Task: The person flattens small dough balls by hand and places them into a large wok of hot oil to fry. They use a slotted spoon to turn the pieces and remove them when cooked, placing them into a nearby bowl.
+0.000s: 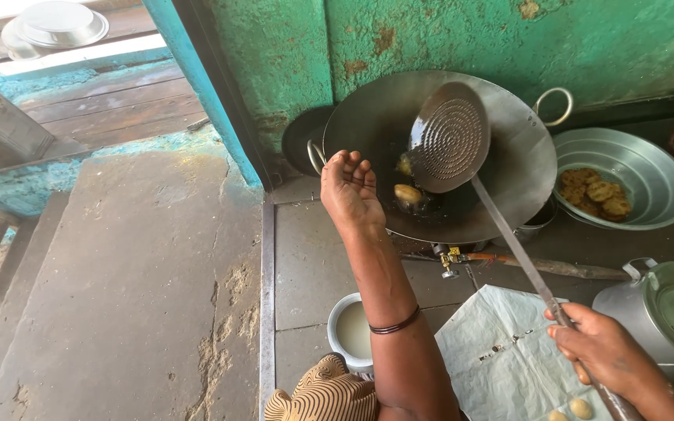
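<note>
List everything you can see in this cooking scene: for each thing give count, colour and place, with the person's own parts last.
Wok: one, dark grey, on burner by green wall.
Skimmer ladle: one, grey, perforated, over wok.
Frying pieces: at least two, golden, in wok.
Basin: one, silver, right of wok.
Fried snacks: several, brown, in basin.
Cup: one, white, whitish liquid, below wok.
Paper sheet: one, pale, bottom centre.
Dough balls: two, pale yellow, on paper.
Lidded pot: one, silver, right edge.
Stacked plates: silver, top left.
Left hand: empty, open, at wok rim.
Right hand: gripping ladle handle.
</note>
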